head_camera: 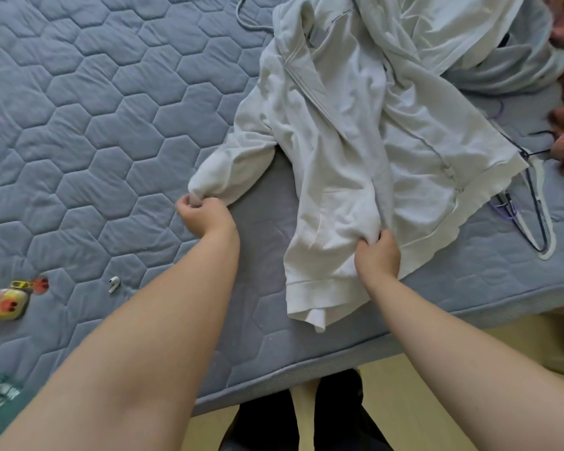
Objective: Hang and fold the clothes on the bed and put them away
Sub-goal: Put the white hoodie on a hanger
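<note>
1. Grey hexagon-quilted bed [79, 125]: carries everything. Its near edge runs below both grips, with pale floor beyond.
2. Pale off-white hooded cotton sweatshirt [339, 141]: lies rumpled, front up, hem toward the person and hood far above the grips. The left grip [205, 219] pinches the cuff of one sleeve, drawn out sideways. The right grip [376, 255] is closed on a bunch of cloth low on the body, just above the hem band. Judged step: spreading the sweatshirt flat ahead of folding or hanging. The next move calls for pulling the sleeve straight and smoothing the body, since the centre is heavily creased.
3. Second pale grey garment [469, 43]: heaped up and right of the right grip, overlapping the sweatshirt's far side.
4. Dark wire clothes hanger with white trim [539, 203]: right of the right grip, partly under the sweatshirt's hem corner. A purple hanger lies beside it.
5. Green cloth with white lettering [0, 392]: far below-left of the left grip. The writing is too blurred to read.
6. Yellow and red earbud case [9, 304]: left of the left grip, well apart.
7. White earbud [113, 284]: loose on the bed, between the case and the left forearm. No brand legible.
</note>
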### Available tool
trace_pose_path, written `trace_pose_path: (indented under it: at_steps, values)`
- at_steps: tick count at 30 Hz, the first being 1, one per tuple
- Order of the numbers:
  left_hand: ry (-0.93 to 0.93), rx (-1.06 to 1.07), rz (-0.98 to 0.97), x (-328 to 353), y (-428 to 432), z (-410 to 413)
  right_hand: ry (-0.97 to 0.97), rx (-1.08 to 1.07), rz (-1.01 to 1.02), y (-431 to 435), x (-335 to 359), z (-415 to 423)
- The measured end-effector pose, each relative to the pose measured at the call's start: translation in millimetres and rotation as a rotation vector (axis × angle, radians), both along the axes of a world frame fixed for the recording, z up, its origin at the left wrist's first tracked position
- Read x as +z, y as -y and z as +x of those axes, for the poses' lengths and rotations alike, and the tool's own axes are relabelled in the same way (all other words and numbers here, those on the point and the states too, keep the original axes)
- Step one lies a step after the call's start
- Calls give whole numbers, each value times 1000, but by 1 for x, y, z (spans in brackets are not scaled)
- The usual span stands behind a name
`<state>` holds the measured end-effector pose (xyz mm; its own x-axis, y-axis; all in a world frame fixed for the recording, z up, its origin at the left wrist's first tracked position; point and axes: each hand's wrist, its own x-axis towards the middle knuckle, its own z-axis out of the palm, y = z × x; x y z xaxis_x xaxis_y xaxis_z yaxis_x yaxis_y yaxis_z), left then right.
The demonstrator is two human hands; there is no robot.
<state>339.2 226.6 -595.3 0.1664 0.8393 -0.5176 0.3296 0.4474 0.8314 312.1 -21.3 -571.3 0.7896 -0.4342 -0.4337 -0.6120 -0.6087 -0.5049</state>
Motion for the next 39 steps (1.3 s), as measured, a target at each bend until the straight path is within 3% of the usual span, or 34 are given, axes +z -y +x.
trace_pose_path:
  at_steps: [2, 5, 8, 10, 12, 13, 16, 19, 21, 25, 27, 29, 31, 36, 37, 39]
  values:
    - [33, -207, 6, 5, -1, -4, 7, -9, 12, -3, 5, -1]
    - [-200, -799, 42, 4, 31, -32, -85, 2, 27, -1, 4, -4]
    - [-406, -1122, -272, -8, 70, -69, -271, 26, 110, 9, -4, -10]
    - [-432, -1155, -491, -17, 85, -91, -441, 35, 236, 15, -6, -18]
    - [-394, -1125, -464, -27, 92, -103, -537, 21, 278, 19, -8, -27]
    - [-344, -1071, -383, -26, 95, -106, -489, 30, 235, 20, -7, -30]
    - [-158, -813, -102, -7, 83, -100, -83, 35, -9, 16, 3, -33]
    - [-115, -714, 51, 18, 58, -94, 126, 84, -26, -6, 20, -37]
    - [-133, -814, -4, 25, 43, -99, 134, 93, 25, -21, 24, -39]
    - [-314, -1393, -279, 21, 30, -125, 117, -13, -37, -11, 22, -31]
    - [-408, -1513, -209, 11, 34, -134, 2, -28, -137, 12, 15, -25]
    - [-480, -1531, -145, 3, 45, -141, -144, -11, -213, 35, 11, -23]
    - [-523, -1486, -182, -5, 58, -145, -163, 3, -274, 51, 11, -22]
    - [-443, -1271, -322, -10, 86, -139, 186, 190, -333, 57, 13, -8]
    - [-424, -1248, -341, -11, 91, -136, 167, 234, -355, 58, 12, -5]
    - [-408, -1218, -374, -12, 101, -129, -75, 203, -387, 66, 3, -1]
